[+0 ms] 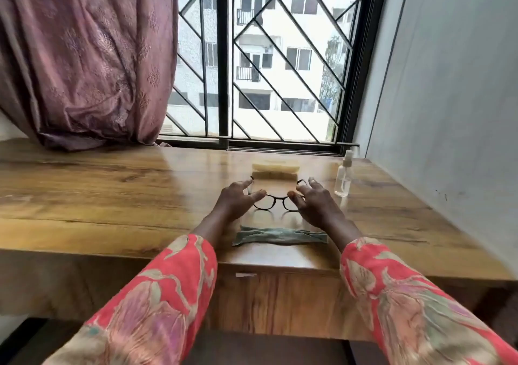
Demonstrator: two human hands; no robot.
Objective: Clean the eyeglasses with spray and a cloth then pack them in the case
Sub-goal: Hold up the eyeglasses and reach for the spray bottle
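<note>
The eyeglasses (276, 200) lie on the wooden table (112, 190), arms unfolded and pointing away toward the window (260, 56), lenses nearest the person. Both hands are at the frame's outer ends: the left hand (238, 200) reaches to the left temple hinge with its fingers spread and only slightly bent, the right hand (314, 199) does the same at the right hinge. Whether the fingertips already pinch the frame or merely touch it cannot be told, as the hands cover the hinges. A folded green cloth (280, 237) lies flat just in front of the glasses, between the two forearms, near the table's front edge. Behind the glasses, close to the window sill, sits a pale yellowish case (275, 167). A clear spray bottle (344, 175) stands upright to the right of the right hand, apart from it. The person wears red floral sleeves (173, 294). A mauve curtain (84, 56) hangs at the left, its hem resting on the table.
</note>
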